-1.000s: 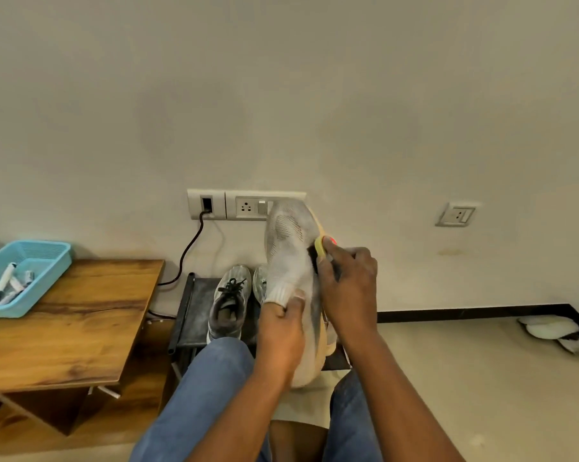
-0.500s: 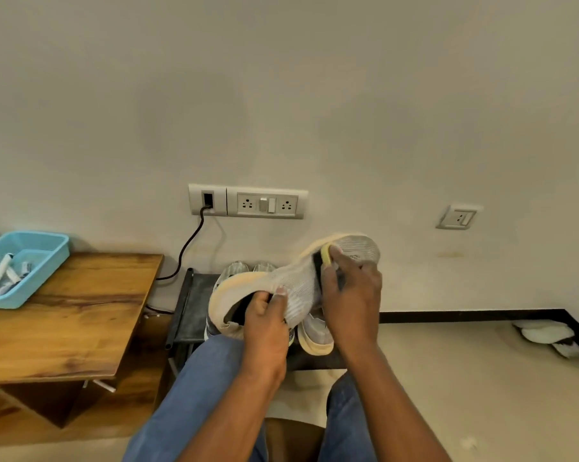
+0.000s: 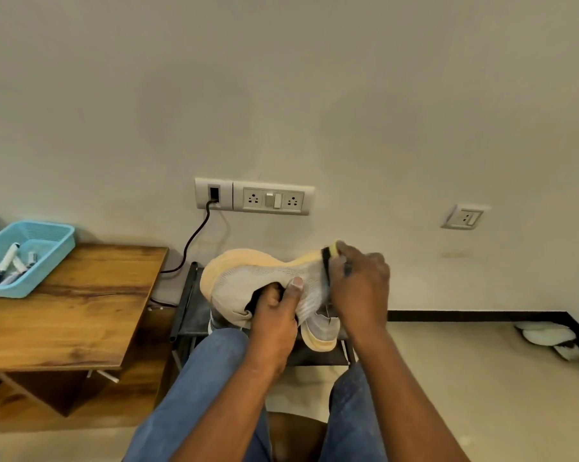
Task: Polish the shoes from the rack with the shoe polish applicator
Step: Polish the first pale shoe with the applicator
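Note:
A white knit sneaker (image 3: 248,278) with a pale orange sole lies on its side in the air, sole facing the wall. My left hand (image 3: 274,311) grips it at the collar, thumb on the knit upper. My right hand (image 3: 359,288) holds the shoe polish applicator (image 3: 329,258), a yellow-topped piece with a black pad, pressed against the sneaker's toe end. Most of the applicator is hidden by my fingers. Below, the matching sneaker (image 3: 321,331) stands on the low black shoe rack (image 3: 191,311).
A wooden table (image 3: 68,311) stands on the left with a light blue basket (image 3: 48,248) of markers. Wall sockets (image 3: 271,198) with a black cable sit above the rack. White footwear (image 3: 548,336) lies by the right skirting. My jeans-clad knees fill the bottom.
The sneaker turned from upright, toe up, to lying sideways with its sole toward the wall. My right hand followed with the applicator to the toe end.

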